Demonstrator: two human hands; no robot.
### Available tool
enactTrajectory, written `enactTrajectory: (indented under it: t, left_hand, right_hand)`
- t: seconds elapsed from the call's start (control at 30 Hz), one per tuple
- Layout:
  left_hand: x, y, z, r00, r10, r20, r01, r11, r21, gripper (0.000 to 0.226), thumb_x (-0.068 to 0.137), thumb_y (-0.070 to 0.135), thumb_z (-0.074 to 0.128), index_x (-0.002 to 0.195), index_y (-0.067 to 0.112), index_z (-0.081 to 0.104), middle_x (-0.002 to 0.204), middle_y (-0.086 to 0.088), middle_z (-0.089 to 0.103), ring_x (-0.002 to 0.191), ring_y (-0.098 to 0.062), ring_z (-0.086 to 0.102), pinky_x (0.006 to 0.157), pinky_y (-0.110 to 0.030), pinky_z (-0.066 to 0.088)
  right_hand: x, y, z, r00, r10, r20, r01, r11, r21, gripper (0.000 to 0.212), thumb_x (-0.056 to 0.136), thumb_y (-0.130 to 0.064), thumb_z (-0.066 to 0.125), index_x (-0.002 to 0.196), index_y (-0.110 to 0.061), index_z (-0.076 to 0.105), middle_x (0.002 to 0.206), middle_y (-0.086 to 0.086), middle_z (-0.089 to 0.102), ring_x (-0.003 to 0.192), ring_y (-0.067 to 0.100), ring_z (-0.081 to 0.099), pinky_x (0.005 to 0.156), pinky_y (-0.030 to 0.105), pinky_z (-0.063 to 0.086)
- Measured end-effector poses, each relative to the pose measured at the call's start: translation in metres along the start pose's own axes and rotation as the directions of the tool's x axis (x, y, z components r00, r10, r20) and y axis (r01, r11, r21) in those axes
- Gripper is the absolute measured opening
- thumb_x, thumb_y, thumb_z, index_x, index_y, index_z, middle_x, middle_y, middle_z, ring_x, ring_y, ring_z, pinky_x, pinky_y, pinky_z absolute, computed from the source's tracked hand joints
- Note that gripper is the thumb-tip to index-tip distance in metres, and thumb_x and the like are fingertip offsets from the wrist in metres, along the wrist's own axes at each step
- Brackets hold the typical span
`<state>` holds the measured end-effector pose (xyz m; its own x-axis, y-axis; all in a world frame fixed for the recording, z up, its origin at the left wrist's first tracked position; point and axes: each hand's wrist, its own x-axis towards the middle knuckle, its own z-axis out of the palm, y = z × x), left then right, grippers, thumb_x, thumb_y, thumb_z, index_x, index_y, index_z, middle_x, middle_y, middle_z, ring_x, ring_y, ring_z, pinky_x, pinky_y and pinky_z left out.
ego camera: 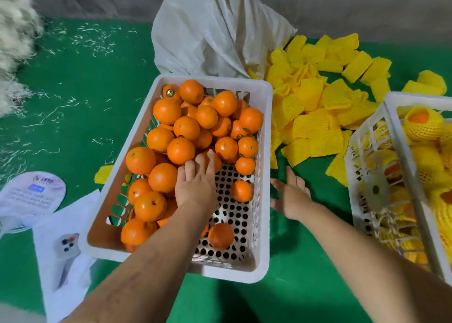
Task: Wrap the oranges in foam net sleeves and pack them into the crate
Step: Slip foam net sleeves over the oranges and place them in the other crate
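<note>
While reaching into the white basket (265, 166) mid-worktop, left hand (195, 183) closing on an orange (213, 160) to sleeve; right hand (291, 195) relaxed, empty, towards foam net sleeves (315, 117); crate (367, 176) at right edge.
</note>
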<state>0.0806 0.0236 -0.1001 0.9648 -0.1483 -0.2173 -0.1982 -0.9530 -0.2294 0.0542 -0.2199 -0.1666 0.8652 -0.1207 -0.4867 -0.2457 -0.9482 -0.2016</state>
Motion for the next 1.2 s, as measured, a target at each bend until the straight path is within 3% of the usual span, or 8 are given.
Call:
enactTrajectory:
  t: [0.17,0.3,0.43,0.53,0.6,0.67,0.8,1.2]
  left_hand:
    - [0.007,-0.008,-0.007,0.993,0.119,0.02,-0.117,0.918,0.378,0.093,0.1,0.058,0.054,0.166,0.014,0.005,0.165,-0.012,0.006,0.142,-0.035,0.016,0.114,-0.045,0.022]
    - [0.006,-0.02,-0.016,0.974,0.223,-0.036,-0.182,0.869,0.46,0.061,0.102,0.034,0.055,0.154,0.017,0.029,0.153,-0.012,0.031,0.137,-0.035,0.024,0.107,-0.043,0.026]
    - [-0.004,-0.029,-0.024,0.945,0.274,-0.177,-0.205,0.922,0.33,0.053,0.099,0.023,0.05,0.151,0.019,0.039,0.149,-0.009,0.041,0.131,-0.036,0.037,0.105,-0.046,0.032]
    - [-0.019,-0.026,-0.03,0.912,0.173,-0.371,-0.233,0.965,-0.121,0.055,0.098,0.035,0.073,0.148,0.023,0.053,0.139,-0.006,0.053,0.12,-0.031,0.053,0.096,-0.044,0.046]
    - [-0.036,-0.02,-0.038,0.938,-0.014,-0.347,-0.22,0.749,-0.625,0.064,0.095,0.042,0.077,0.152,0.029,0.051,0.142,0.004,0.049,0.115,-0.01,0.053,0.088,-0.024,0.049]
    - [-0.057,-0.009,-0.043,0.956,-0.145,-0.256,-0.189,0.367,-0.911,0.065,0.093,0.051,0.074,0.152,0.037,0.049,0.143,0.014,0.047,0.116,0.01,0.052,0.088,-0.009,0.048]
    - [-0.094,0.021,-0.045,0.972,-0.221,-0.074,-0.102,-0.116,-0.988,0.065,0.088,0.061,0.078,0.146,0.043,0.054,0.145,0.011,0.059,0.127,-0.008,0.063,0.102,-0.036,0.058]
    - [-0.126,0.061,-0.038,0.905,-0.103,-0.412,-0.355,0.351,-0.867,0.055,0.102,0.051,0.063,0.152,0.038,0.043,0.14,0.018,0.035,0.122,0.013,0.045,0.088,-0.002,0.041]
  right_hand:
    - [0.032,0.007,-0.005,0.999,0.03,0.036,-0.026,0.995,-0.097,0.074,0.098,-0.045,0.058,0.16,-0.047,0.017,0.167,0.004,-0.028,0.154,0.035,0.005,0.12,0.051,0.024]
    - [0.043,0.013,-0.011,0.994,0.011,0.113,0.003,0.993,-0.119,0.076,0.101,-0.043,0.055,0.163,-0.04,0.011,0.168,-0.003,-0.028,0.154,0.034,0.006,0.12,0.051,0.024]
    - [0.051,0.012,-0.018,0.99,-0.026,0.137,0.047,0.988,-0.149,0.062,0.104,-0.038,0.051,0.161,-0.033,0.026,0.169,-0.004,-0.025,0.156,0.031,0.003,0.122,0.05,0.021]
    - [0.056,0.001,-0.025,0.987,-0.027,0.156,0.045,0.993,-0.11,0.063,0.108,-0.037,0.044,0.164,-0.02,0.021,0.171,-0.007,-0.016,0.157,0.029,0.002,0.124,0.049,0.018]
    - [0.05,-0.004,-0.024,0.997,-0.054,0.059,0.055,0.998,-0.012,0.065,0.107,-0.037,0.047,0.163,-0.015,0.022,0.173,-0.004,0.001,0.156,0.028,0.01,0.122,0.048,0.021]
    - [0.036,-0.002,-0.016,0.983,-0.086,-0.162,0.12,0.969,0.217,0.059,0.105,-0.034,0.057,0.156,-0.012,0.038,0.166,0.003,0.031,0.151,0.029,0.03,0.12,0.048,0.031]
    - [0.01,0.004,0.006,0.937,-0.022,-0.348,0.183,0.88,0.438,0.039,0.1,-0.027,0.066,0.134,-0.008,0.065,0.138,0.008,0.061,0.127,0.03,0.056,0.108,0.041,0.047]
    - [0.048,-0.018,-0.02,0.986,-0.164,0.033,0.168,0.961,-0.222,0.054,0.104,-0.025,0.048,0.156,-0.034,0.038,0.169,-0.001,-0.027,0.154,0.033,0.005,0.121,0.051,0.029]
